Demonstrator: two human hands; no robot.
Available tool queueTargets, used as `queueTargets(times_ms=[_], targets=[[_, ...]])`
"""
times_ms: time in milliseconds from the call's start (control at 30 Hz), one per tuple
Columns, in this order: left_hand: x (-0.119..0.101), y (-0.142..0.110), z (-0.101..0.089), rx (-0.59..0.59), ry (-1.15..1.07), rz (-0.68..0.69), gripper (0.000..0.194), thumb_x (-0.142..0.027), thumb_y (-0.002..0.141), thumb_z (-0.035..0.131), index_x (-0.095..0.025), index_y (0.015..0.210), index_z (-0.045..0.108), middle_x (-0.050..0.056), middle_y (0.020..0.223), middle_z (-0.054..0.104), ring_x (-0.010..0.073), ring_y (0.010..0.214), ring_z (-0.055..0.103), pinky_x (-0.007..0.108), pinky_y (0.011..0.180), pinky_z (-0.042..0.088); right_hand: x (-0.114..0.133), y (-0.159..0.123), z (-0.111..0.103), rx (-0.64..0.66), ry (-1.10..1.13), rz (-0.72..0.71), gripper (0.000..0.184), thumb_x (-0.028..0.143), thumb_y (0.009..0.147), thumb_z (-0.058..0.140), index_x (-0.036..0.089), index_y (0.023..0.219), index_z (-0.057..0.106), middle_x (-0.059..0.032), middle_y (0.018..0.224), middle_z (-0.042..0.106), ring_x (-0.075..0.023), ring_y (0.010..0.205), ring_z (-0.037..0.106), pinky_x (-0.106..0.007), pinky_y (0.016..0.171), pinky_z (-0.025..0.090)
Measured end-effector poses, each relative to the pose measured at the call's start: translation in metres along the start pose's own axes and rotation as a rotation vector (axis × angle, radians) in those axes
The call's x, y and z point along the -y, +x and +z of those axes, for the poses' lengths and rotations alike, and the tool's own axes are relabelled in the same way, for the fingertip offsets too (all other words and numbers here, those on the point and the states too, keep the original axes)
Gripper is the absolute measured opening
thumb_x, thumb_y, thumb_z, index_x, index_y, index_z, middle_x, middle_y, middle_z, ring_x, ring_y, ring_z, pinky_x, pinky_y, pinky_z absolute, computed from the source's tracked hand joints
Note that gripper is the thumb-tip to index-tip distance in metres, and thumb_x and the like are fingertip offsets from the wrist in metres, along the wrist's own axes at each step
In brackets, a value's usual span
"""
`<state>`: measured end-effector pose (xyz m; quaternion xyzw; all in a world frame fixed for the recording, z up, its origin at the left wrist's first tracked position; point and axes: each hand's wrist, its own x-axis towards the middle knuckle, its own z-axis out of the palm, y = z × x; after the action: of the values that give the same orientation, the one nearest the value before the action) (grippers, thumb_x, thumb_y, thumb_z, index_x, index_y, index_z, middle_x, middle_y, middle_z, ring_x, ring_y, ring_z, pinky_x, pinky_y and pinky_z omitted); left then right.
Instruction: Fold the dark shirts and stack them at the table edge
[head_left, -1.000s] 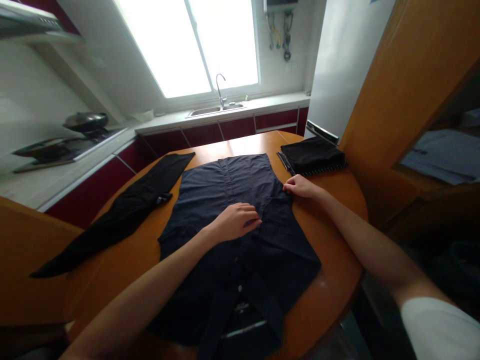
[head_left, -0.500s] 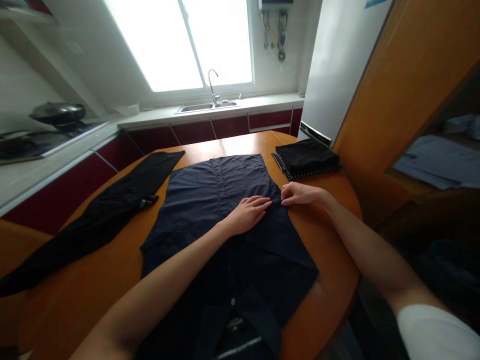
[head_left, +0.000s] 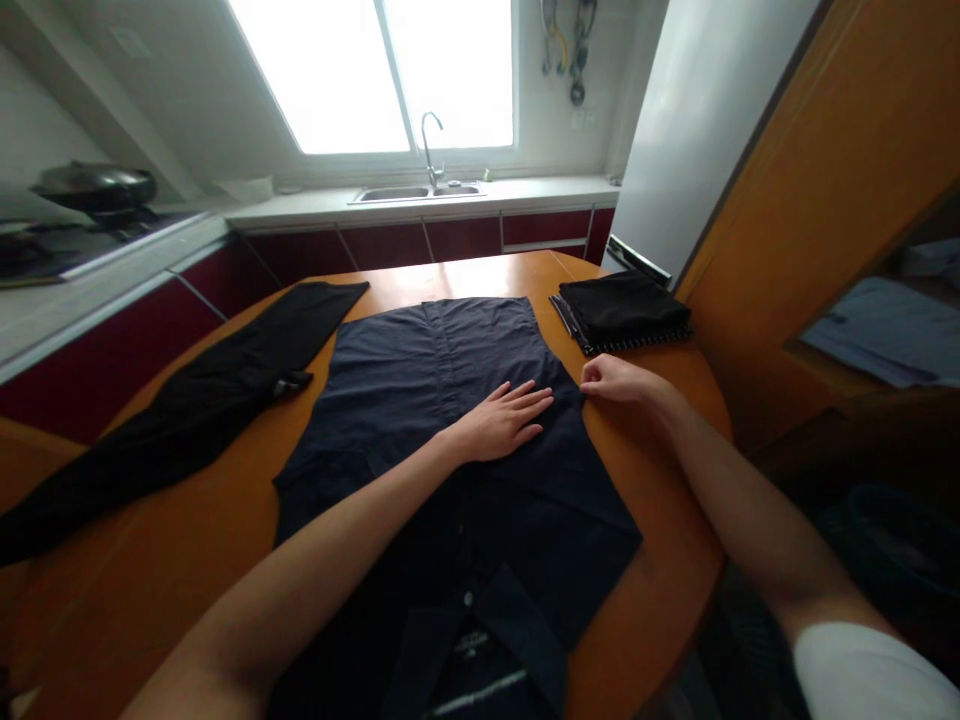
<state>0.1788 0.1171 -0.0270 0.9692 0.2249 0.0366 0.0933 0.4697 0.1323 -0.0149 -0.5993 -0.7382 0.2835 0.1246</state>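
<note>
A dark navy shirt lies spread front side up on the wooden table, its collar towards me and its hem at the far side. My left hand rests flat on the shirt's right half, palm down with the fingers spread. Just right of it, my right hand is closed in a pinch on the shirt's right side edge. The cloth between those fingertips is mostly hidden. A white button and a neck label show near the collar.
On the orange-brown table, black trousers lie stretched along the left. A folded black garment pile sits at the far right. Beyond are a counter with a sink, a stove with a pan, and a fridge.
My left hand's fingers have spread apart on the shirt. My right hand has moved slightly right and away from the left, still pinching the side edge. The view has tilted down a little.
</note>
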Motion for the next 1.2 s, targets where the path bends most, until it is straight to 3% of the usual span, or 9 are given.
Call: queueTargets(times_ms=[167, 267, 433, 600, 733, 833, 1033, 1133, 1200], targets=[[0.003, 0.0, 0.003, -0.018, -0.016, -0.007, 0.058, -0.05, 0.106, 0.032, -0.034, 0.161, 0.022, -0.002, 0.167, 0.024, 0.024, 0.157, 0.012, 0.049, 0.126, 0.01, 0.009, 0.007, 0.01, -0.228, -0.02, -0.028, 0.035, 0.048, 0.086, 0.061, 0.017, 0.069, 0.064, -0.002, 0.067, 0.063, -0.0145, 0.063, 0.053, -0.026, 0.057, 0.036], [0.003, 0.0, 0.005, -0.04, -0.025, -0.017, 0.059, -0.052, 0.106, 0.032, -0.034, 0.161, 0.022, -0.002, 0.167, 0.025, 0.0248, 0.157, 0.012, 0.05, 0.126, 0.009, 0.019, 0.004, 0.019, -0.187, -0.083, -0.068, 0.037, 0.055, 0.079, 0.071, 0.019, 0.076, 0.064, -0.0017, 0.074, 0.066, -0.0146, 0.066, 0.056, -0.025, 0.058, 0.037], [0.002, 0.001, 0.006, -0.081, -0.079, -0.074, 0.06, -0.055, 0.106, 0.032, -0.03, 0.16, 0.028, 0.001, 0.165, 0.03, 0.0252, 0.156, 0.016, 0.052, 0.126, 0.011, 0.016, -0.006, 0.013, -0.086, -0.163, 0.114, 0.024, 0.038, 0.076, 0.079, 0.018, 0.079, 0.066, -0.0041, 0.08, 0.071, -0.0164, 0.071, 0.062, -0.025, 0.058, 0.038], [0.002, 0.006, 0.005, -0.312, -0.185, -0.185, 0.052, -0.043, 0.108, 0.029, -0.019, 0.15, 0.047, 0.008, 0.156, 0.048, 0.0224, 0.149, 0.035, 0.046, 0.124, 0.026, 0.007, -0.006, -0.002, -0.134, -0.124, 0.167, 0.01, 0.024, 0.079, 0.07, 0.017, 0.073, 0.07, -0.0055, 0.076, 0.071, -0.0168, 0.07, 0.063, -0.025, 0.061, 0.04], [0.0, 0.008, 0.003, -0.481, -0.231, -0.168, 0.044, -0.037, 0.107, 0.034, -0.016, 0.134, 0.062, 0.009, 0.139, 0.065, 0.0221, 0.139, 0.051, 0.043, 0.12, 0.036, 0.015, -0.004, -0.001, -0.147, -0.026, -0.026, 0.024, 0.038, 0.084, 0.066, 0.017, 0.074, 0.068, -0.0022, 0.072, 0.065, -0.0147, 0.067, 0.057, -0.025, 0.06, 0.038], [-0.001, 0.008, 0.003, -0.496, -0.228, -0.142, 0.04, -0.034, 0.106, 0.038, -0.015, 0.128, 0.066, 0.01, 0.133, 0.068, 0.0235, 0.135, 0.055, 0.044, 0.117, 0.041, 0.022, -0.008, 0.003, -0.005, -0.022, -0.137, 0.027, 0.042, 0.075, 0.075, 0.018, 0.074, 0.064, 0.0019, 0.07, 0.061, -0.0126, 0.065, 0.052, -0.023, 0.057, 0.036], [0.001, 0.009, 0.005, -0.517, -0.221, -0.064, 0.034, -0.03, 0.104, 0.042, -0.018, 0.119, 0.07, 0.009, 0.127, 0.071, 0.0221, 0.13, 0.059, 0.043, 0.113, 0.046, 0.014, -0.022, -0.005, 0.2, -0.125, 0.011, 0.025, 0.027, 0.065, 0.084, 0.018, 0.076, 0.063, 0.0028, 0.071, 0.062, -0.0119, 0.06, 0.052, -0.023, 0.052, 0.034], [-0.002, 0.007, 0.002, -0.468, -0.195, 0.006, 0.033, -0.027, 0.104, 0.043, -0.019, 0.122, 0.069, 0.008, 0.133, 0.068, 0.021, 0.134, 0.056, 0.043, 0.117, 0.041, 0.014, -0.021, -0.011, 0.124, -0.124, 0.049, 0.014, 0.027, 0.075, 0.076, 0.017, 0.079, 0.067, -0.001, 0.074, 0.067, -0.0145, 0.064, 0.058, -0.024, 0.056, 0.039], [-0.005, 0.005, 0.001, -0.373, -0.164, 0.063, 0.035, -0.028, 0.104, 0.043, -0.021, 0.13, 0.065, 0.006, 0.141, 0.063, 0.0203, 0.141, 0.049, 0.043, 0.121, 0.035, 0.022, -0.016, -0.007, -0.071, -0.137, 0.056, 0.012, 0.026, 0.087, 0.064, 0.016, 0.085, 0.07, -0.0059, 0.082, 0.071, -0.0177, 0.074, 0.064, -0.025, 0.065, 0.045]])
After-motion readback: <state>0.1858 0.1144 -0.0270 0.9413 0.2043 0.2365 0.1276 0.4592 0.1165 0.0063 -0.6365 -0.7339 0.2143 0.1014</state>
